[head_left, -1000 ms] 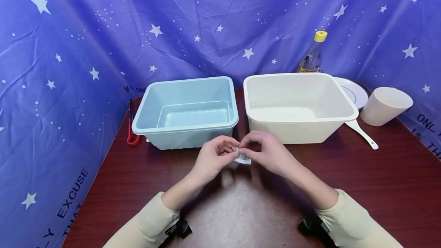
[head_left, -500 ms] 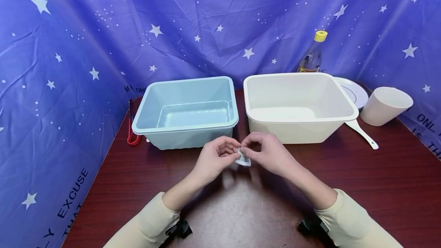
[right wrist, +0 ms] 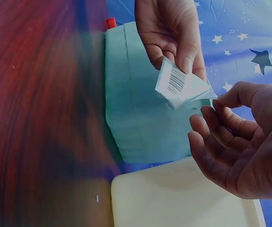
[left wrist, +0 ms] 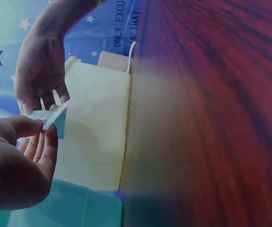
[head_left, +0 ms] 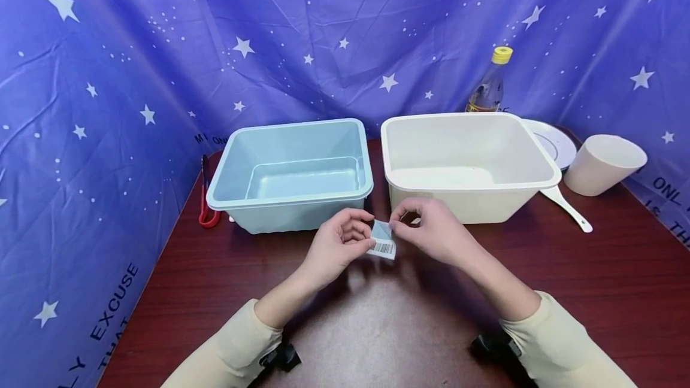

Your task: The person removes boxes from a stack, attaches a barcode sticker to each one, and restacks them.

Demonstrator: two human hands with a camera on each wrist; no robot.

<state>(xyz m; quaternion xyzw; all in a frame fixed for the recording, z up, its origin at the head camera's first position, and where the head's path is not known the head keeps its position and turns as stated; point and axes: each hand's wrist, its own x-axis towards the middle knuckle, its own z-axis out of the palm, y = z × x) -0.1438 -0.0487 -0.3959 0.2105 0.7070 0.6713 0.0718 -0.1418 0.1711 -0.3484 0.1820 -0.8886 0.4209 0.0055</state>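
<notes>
Starry blue-purple fabric curtain (head_left: 323, 29) at the back, dark red wood-grain table (head_left: 377, 328) under everything. Compared with half a second ago, the right hand (head_left: 433, 229) has shifted a bit away from the left hand (head_left: 336, 244), so the small, thin, white and pale-blue barcoded sheet (head_left: 384, 248) shows more of its blue part. It's up between them, in front of the tubs: left pinches one side, right has thumb and index finger clamped on a corner. Light blue plastic tub (head_left: 291, 201) and white plastic tub (head_left: 474, 207) sit side by side, inner floors showing. White one partly blocks a yellow-capped clear bottle (head_left: 487, 85), white round plate (head_left: 560, 147) and white handle (head_left: 571, 214); white cup (head_left: 604, 166) nearby. Red-handled tool (head_left: 204, 196) lies far left.
</notes>
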